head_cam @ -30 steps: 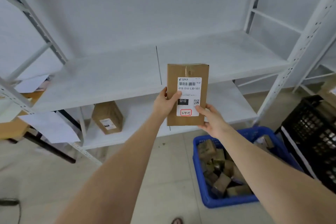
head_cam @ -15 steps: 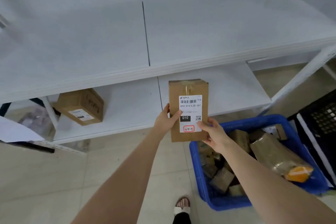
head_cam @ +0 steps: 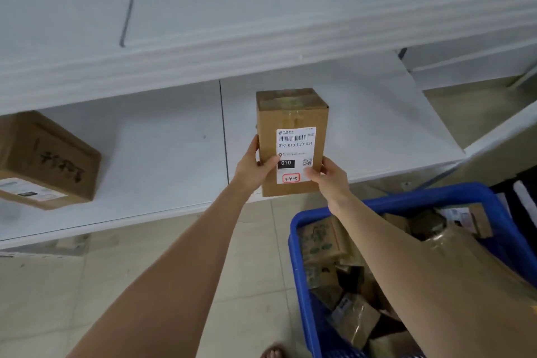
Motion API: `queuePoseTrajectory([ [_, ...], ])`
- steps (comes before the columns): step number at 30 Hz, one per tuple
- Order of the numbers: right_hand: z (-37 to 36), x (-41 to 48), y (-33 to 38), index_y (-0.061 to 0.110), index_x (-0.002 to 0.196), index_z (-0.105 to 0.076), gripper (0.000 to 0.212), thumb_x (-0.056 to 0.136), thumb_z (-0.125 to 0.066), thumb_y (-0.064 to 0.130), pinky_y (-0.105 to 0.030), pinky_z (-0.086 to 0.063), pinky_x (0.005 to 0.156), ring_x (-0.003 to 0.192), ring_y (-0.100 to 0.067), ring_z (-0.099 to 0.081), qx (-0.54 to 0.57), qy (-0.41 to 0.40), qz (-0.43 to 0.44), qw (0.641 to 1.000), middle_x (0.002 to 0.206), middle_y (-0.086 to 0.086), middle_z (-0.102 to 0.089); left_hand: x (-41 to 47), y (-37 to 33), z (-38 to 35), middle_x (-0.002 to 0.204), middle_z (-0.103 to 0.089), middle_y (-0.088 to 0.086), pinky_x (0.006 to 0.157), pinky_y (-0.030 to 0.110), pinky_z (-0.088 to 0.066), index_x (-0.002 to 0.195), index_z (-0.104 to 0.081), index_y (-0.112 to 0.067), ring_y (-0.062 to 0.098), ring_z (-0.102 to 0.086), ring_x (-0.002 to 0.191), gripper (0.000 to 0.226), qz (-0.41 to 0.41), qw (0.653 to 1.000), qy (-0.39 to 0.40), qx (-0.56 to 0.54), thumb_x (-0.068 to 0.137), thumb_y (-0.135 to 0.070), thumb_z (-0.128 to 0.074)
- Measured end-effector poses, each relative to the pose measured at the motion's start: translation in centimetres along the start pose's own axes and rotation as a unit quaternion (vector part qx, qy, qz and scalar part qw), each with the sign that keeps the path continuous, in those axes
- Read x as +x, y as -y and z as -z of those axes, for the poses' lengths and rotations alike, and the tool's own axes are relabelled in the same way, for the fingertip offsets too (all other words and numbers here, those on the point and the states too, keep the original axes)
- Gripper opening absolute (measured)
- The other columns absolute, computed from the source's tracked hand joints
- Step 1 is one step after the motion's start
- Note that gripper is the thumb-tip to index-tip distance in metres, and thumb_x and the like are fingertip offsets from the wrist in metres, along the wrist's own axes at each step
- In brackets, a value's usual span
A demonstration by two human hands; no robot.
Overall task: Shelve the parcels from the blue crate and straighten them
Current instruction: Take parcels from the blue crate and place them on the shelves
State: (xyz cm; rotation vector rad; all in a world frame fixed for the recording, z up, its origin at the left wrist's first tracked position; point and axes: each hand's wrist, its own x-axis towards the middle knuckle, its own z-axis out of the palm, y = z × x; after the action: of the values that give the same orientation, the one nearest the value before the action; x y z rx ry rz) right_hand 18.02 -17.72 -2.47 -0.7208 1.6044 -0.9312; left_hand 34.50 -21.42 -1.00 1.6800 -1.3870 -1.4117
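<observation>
Entry: one labelled parcel (head_cam: 292, 142), upright, at the front edge of the lower shelf (head_cam: 162, 154); whether it touches, we cannot tell. We hold it with two hands: left hand (head_cam: 252, 167) fingers clamped on its left side, right hand (head_cam: 331, 180) fingers clamped on its lower right corner. One tilted box (head_cam: 49, 160) lies at the shelf's far left. One blue crate (head_cam: 421, 195), holding many parcels, stands below the shelf's right front. Half a second ago the parcel hung further out from the shelf.
</observation>
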Motion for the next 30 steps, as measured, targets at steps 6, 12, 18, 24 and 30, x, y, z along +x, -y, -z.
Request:
queuePoseTrajectory([
  [6, -1.2, 5.6, -2.5, 0.019, 0.129, -0.06, 0.042, 0.092, -0.057, 0.0, -0.012, -0.044, 0.08, 0.106, -0.01, -0.058, -0.009, 0.002, 0.048, 0.999, 0.109, 0.011, -0.065, 3.9, 3.6, -0.9, 0.135, -0.055, -0.005, 0.1, 0.044, -0.048, 0.15, -0.022, -0.031, 0.022, -0.06, 0.113, 0.069, -0.011, 1.0, -0.021, -0.003, 0.093, -0.015, -0.057],
  [12, -2.2, 9.1, -4.4, 0.017, 0.131, -0.061, 0.052, 0.087, -0.056, -0.011, -0.011, -0.05, 0.077, 0.107, -0.013, -0.062, 0.029, 0.012, 0.057, 0.998, 0.114, 0.004, -0.069, 6.0, 6.3, -1.2, 0.127, -0.061, -0.004, 0.098, 0.042, -0.05, 0.148, -0.024, -0.03, 0.022, -0.061, 0.113, 0.064, -0.012, 0.999, -0.038, -0.001, 0.094, -0.008, -0.052],
  [18, -2.3, 9.3, -6.7, 0.024, 0.125, -0.065, 0.049, 0.086, -0.061, -0.006, -0.026, -0.051, 0.096, 0.105, -0.008, -0.065, 0.029, -0.003, 0.039, 0.999, 0.104, 0.014, -0.072, 5.1, 7.6, -1.7, 0.131, -0.058, -0.003, 0.096, 0.027, -0.05, 0.149, -0.024, -0.024, 0.018, -0.059, 0.115, 0.065, -0.02, 0.998, -0.047, 0.029, 0.093, -0.005, -0.052],
  [24, -1.9, 8.2, -7.4, 0.02, 0.124, -0.063, 0.042, 0.088, -0.062, -0.001, -0.031, -0.048, 0.1, 0.111, -0.013, -0.062, -0.012, 0.007, 0.016, 1.0, 0.109, 0.009, -0.069, 3.7, 8.0, -2.4, 0.123, -0.06, -0.006, 0.076, 0.009, -0.049, 0.148, -0.025, -0.021, 0.012, -0.058, 0.105, 0.064, 0.01, 0.995, -0.052, 0.082, 0.092, -0.008, -0.055],
  [30, -0.5, 4.9, -3.7, 0.017, 0.153, -0.019, 0.095, 0.08, -0.078, 0.03, -0.045, -0.035, 0.11, 0.142, -0.025, -0.032, -0.236, -0.07, 0.054, 0.968, 0.158, -0.003, -0.024, 0.2, 4.7, -1.6, 0.159, -0.015, -0.002, 0.104, 0.043, -0.041, 0.153, -0.001, -0.02, 0.023, -0.034, 0.139, 0.099, 0.032, 0.974, -0.111, 0.193, 0.084, -0.045, -0.067],
])
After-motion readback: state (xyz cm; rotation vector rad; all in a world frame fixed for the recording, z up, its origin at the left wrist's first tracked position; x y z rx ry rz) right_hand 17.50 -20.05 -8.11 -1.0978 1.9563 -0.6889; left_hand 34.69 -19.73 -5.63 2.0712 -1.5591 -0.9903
